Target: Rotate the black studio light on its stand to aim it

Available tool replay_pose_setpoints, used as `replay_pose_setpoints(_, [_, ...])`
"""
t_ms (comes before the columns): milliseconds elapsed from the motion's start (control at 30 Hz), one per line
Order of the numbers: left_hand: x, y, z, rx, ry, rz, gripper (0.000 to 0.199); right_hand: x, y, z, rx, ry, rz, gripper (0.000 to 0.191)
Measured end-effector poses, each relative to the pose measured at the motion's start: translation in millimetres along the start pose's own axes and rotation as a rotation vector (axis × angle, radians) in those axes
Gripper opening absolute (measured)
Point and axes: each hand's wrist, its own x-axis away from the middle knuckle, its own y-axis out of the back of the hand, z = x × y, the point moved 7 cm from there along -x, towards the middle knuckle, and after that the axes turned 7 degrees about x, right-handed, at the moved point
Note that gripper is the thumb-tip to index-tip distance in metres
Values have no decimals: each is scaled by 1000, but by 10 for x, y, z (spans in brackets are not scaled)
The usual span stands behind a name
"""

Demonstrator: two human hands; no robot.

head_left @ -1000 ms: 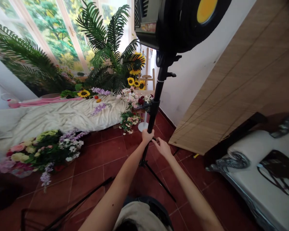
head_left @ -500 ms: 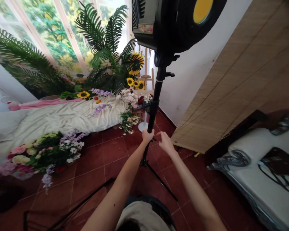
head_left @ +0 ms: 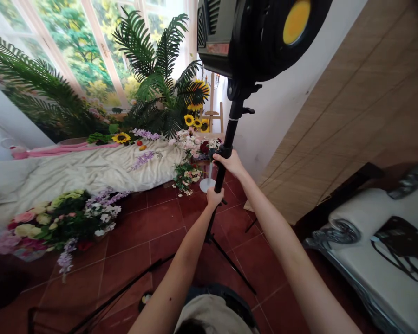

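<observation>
A black light stand (head_left: 220, 178) rises in front of me, leaning a little to the right at its top. My left hand (head_left: 215, 197) is wrapped round its lower pole. Higher up, my right hand (head_left: 230, 162) grips the stand just at the black collar (head_left: 223, 150), its thumb reaching across toward the collar's left side. A large black studio light (head_left: 244, 41) with a yellow disc on its side sits on top of the stand. The stand's legs (head_left: 231, 262) spread on the floor near my feet.
A low platform (head_left: 101, 169) draped in cream cloth stands at the left, with a flower arrangement (head_left: 55, 222) before it. Palm fronds (head_left: 160, 79) and sunflowers fill the back. A wood-patterned panel (head_left: 320, 120) and a white sofa (head_left: 365, 222) with a dark bag (head_left: 400, 239) are at the right.
My right hand has moved up from beside the lower pole and taken hold of the stand at the collar. My left hand keeps its grip. The view has shifted slightly.
</observation>
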Motion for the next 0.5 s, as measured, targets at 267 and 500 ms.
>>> replay_pose_setpoints(267, [179,96,-147,209,-139,33,33,196,52,-26,120,20,-439,51])
replay_pose_setpoints(500, [189,67,59,124,-107,100,37,456,-164,-622,18,-57,-242,42])
